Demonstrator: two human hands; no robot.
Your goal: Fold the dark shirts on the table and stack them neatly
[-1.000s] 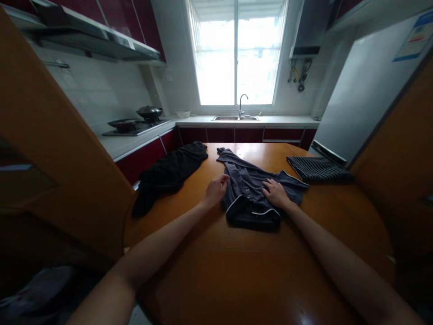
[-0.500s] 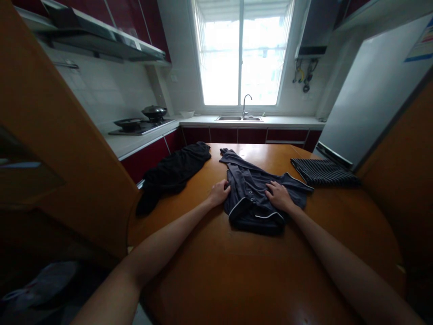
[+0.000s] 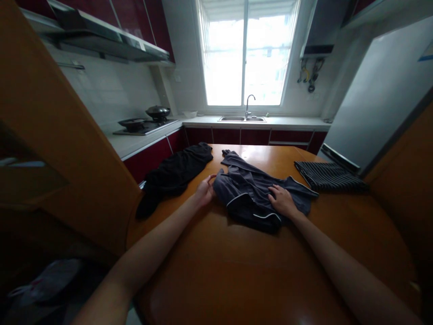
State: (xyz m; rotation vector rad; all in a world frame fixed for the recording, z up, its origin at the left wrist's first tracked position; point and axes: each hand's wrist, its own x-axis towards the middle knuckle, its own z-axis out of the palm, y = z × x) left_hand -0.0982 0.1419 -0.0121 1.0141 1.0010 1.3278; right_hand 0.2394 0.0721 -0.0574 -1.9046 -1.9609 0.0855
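A dark grey shirt with white piping [image 3: 252, 192] lies partly folded in the middle of the orange wooden table [image 3: 237, 271]. My left hand [image 3: 204, 190] grips the shirt's left edge, its fingers curled round the cloth. On the shirt's right side, near the piped hem, rests my right hand [image 3: 282, 201], flat with fingers spread and pressing the fabric down.
A black garment [image 3: 172, 174] lies at the table's left, hanging over its edge. A folded striped cloth [image 3: 329, 177] sits at the right. Beyond are a counter with sink [image 3: 241, 118], a stove with pans [image 3: 144, 124] and a fridge [image 3: 375, 99]. A wooden panel [image 3: 50, 126] stands close on the left.
My left hand has pulled the shirt's left edge outward to the left, spreading the cloth. My right hand has stayed pressed on the shirt. The view has shifted slightly.
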